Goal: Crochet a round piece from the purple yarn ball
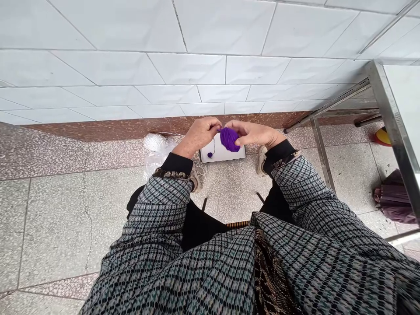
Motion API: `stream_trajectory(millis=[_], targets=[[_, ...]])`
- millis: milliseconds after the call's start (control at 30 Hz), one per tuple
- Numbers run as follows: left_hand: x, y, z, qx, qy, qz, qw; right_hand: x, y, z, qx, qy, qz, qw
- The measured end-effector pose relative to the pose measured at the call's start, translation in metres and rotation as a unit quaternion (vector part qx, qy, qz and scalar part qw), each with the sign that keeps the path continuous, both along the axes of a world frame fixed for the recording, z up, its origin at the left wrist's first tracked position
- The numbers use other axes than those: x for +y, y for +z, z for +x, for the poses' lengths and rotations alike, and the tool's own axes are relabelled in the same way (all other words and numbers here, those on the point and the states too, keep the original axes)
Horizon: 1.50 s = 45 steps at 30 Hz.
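Note:
My right hand (pixel 251 132) is closed round a ball of purple yarn (pixel 230 141), held in front of me above the floor. Just left of the ball, my left hand (pixel 204 132) pinches the purple yarn strand (pixel 219 130) between thumb and fingers. Below the hands, a white board or shallow tray (pixel 225 154) with a dark edge lies on the floor. On it rests a small dark purple yarn ball (pixel 210 155), with a thin dark strand rising toward my left hand.
White yarn (pixel 155 142) in a clear plastic bag (pixel 152 164) lies left of the board, with loose white strands beside it. A metal-framed table (pixel 393 122) stands at the right. Dark purple cloth (pixel 395 197) lies beneath it. A tiled wall (pixel 203 70) rises ahead.

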<state>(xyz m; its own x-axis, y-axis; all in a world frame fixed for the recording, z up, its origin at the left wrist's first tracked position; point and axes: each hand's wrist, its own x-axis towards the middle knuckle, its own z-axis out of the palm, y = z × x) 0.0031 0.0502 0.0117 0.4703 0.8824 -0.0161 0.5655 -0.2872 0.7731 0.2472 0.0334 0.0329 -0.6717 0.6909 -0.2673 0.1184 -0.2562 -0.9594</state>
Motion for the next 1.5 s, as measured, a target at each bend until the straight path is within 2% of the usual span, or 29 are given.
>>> stream_trajectory(millis=[100, 200, 367, 500, 600, 700, 800, 867, 933, 967, 1033, 1100, 1133, 1200, 1300, 1367, 1433, 1500], targets=[[-0.001, -0.007, 0.003, 0.016, -0.032, -0.023, 0.999, 0.002, 0.001, 0.003, 0.053, -0.019, -0.001, 0.998], [-0.002, -0.014, 0.002, 0.078, -0.104, -0.050, 0.990, 0.003, 0.004, 0.005, 0.058, -0.102, -0.001, 0.993], [-0.010, -0.020, 0.008, 0.184, -0.203, -0.118, 0.954, 0.006, 0.010, 0.006, 0.047, -0.233, 0.001, 0.971], [-0.024, -0.021, 0.022, 0.213, -0.243, -0.129, 0.937, 0.012, 0.007, 0.012, 0.069, -0.283, 0.008, 0.957], [-0.032, -0.029, 0.028, 0.203, -0.279, -0.145, 0.928, 0.015, 0.006, 0.017, 0.068, -0.312, 0.006, 0.948], [-0.034, -0.046, 0.027, 0.253, -0.297, -0.156, 0.907, 0.013, 0.011, 0.021, 0.045, -0.300, -0.007, 0.953], [-0.026, -0.063, 0.019, 0.335, -0.227, -0.148, 0.903, 0.007, 0.016, 0.024, 0.060, -0.224, -0.022, 0.972], [-0.015, -0.066, 0.011, 0.349, -0.193, -0.140, 0.906, 0.004, 0.016, 0.024, 0.085, -0.175, -0.029, 0.980], [-0.002, -0.061, 0.002, 0.353, -0.140, -0.106, 0.919, 0.001, 0.014, 0.023, 0.099, -0.143, -0.038, 0.984], [0.004, -0.056, -0.001, 0.334, -0.077, -0.069, 0.937, 0.000, 0.013, 0.021, 0.099, -0.132, -0.043, 0.985], [0.013, -0.044, -0.004, 0.216, 0.048, -0.005, 0.975, -0.001, 0.011, 0.018, 0.091, -0.118, -0.051, 0.988], [0.014, -0.029, 0.001, 0.035, 0.101, 0.002, 0.994, -0.002, 0.009, 0.014, 0.086, -0.106, -0.056, 0.989], [0.012, -0.022, 0.007, -0.043, 0.091, -0.001, 0.995, -0.002, 0.009, 0.012, 0.087, -0.100, -0.056, 0.990], [0.004, -0.011, 0.019, -0.129, 0.025, -0.037, 0.991, 0.000, 0.008, 0.011, 0.096, -0.090, -0.053, 0.990], [-0.008, 0.002, 0.028, -0.162, -0.040, -0.138, 0.976, 0.009, 0.006, 0.011, 0.106, -0.109, -0.055, 0.987], [-0.013, 0.008, 0.021, -0.171, -0.004, -0.146, 0.974, 0.017, 0.005, 0.012, 0.109, -0.162, -0.065, 0.978], [-0.014, 0.013, 0.008, -0.182, 0.030, -0.126, 0.975, 0.025, 0.005, 0.013, 0.120, -0.247, -0.085, 0.958], [-0.016, 0.018, -0.005, -0.158, 0.014, -0.101, 0.982, 0.031, 0.007, 0.011, 0.143, -0.332, -0.115, 0.925]])
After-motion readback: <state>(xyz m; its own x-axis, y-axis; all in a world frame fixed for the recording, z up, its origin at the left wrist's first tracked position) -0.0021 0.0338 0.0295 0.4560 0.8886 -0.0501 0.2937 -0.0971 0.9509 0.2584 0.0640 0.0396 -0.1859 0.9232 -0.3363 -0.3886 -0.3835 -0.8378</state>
